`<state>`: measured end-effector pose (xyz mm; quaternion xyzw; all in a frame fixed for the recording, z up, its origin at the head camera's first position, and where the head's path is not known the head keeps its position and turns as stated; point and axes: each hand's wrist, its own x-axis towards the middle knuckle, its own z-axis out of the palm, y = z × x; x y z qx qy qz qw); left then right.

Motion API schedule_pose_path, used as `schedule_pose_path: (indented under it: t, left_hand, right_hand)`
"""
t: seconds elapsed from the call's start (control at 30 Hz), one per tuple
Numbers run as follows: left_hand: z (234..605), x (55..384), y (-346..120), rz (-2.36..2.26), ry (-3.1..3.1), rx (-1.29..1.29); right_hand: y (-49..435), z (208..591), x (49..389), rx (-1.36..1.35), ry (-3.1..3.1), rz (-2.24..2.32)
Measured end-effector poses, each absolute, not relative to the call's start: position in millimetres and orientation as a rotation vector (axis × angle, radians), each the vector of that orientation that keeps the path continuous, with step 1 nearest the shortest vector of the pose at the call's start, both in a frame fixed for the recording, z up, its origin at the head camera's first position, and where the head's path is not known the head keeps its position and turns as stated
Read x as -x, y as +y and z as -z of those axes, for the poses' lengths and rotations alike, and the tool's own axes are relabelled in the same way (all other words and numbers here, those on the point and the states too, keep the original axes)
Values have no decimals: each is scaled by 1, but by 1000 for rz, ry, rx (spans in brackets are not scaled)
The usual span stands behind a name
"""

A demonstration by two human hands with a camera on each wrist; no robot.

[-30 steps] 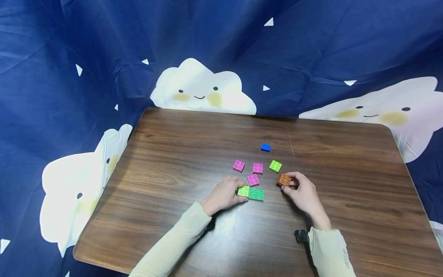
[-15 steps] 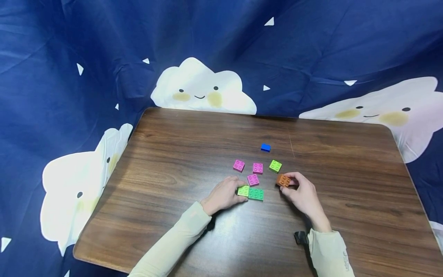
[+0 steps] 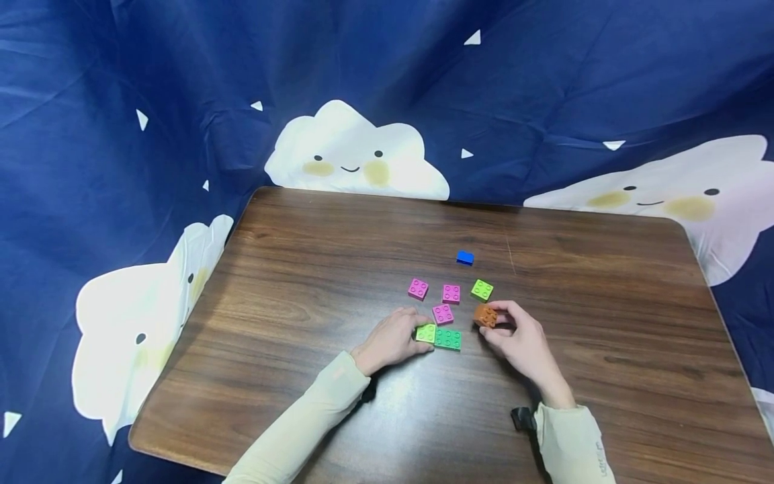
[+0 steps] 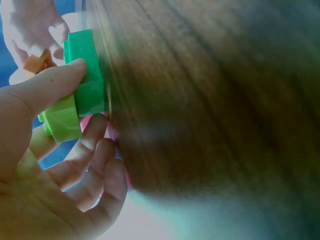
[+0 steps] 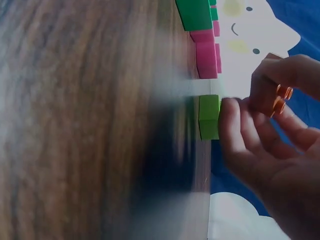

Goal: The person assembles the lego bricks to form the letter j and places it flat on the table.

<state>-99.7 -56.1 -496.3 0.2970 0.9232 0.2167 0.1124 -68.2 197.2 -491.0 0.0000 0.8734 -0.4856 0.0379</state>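
My left hand (image 3: 393, 339) grips a lime toy brick (image 3: 426, 333) and the longer green toy brick (image 3: 448, 339) with thumb and fingers. In the left wrist view the lime brick (image 4: 62, 120) sits on one end of the green brick (image 4: 86, 70), its studs facing away from the table. My right hand (image 3: 525, 343) pinches an orange toy brick (image 3: 485, 315) between thumb and fingers, to the right of the green one. In the right wrist view the orange brick (image 5: 262, 89) is held tilted above the tabletop.
Just beyond the hands lie three pink bricks, one of them a pink brick (image 3: 443, 314) close to the green one. A second lime brick (image 3: 482, 290) and a small blue piece (image 3: 465, 258) lie farther back. The wooden table (image 3: 302, 255) ends at a blue curtain (image 3: 387, 60).
My right hand has shifted slightly left with the orange brick, which has turned and tipped. The left hand and the lime and green bricks have stayed in place.
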Motion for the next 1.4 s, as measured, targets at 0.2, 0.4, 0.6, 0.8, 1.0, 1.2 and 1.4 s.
schedule_pose_path:
  t: [0.2, 0.4, 0.6, 0.8, 1.0, 1.2, 1.4]
  left_hand:
    - [495, 100, -56, -635, 2708, -879]
    - [495, 99, -56, -621, 2705, -883]
    - [496, 100, -56, -620, 2702, -875]
    - [496, 100, -56, -614, 2700, -859]
    - [496, 99, -56, -608, 2703, -855]
    - [496, 99, -56, -608, 2709, -861]
    - [497, 99, -57, -605, 2717, -865]
  right_hand:
    - [192, 492, 67, 111, 2652, 1527]
    - [189, 491, 65, 136, 2589, 1534]
    - [187, 494, 65, 193, 2559, 1542]
    - [185, 499, 63, 284, 2573, 1516]
    - [183, 501, 62, 323, 2586, 1407]
    - [179, 499, 61, 318, 2579, 1342]
    - [178, 499, 62, 341, 2581, 1312]
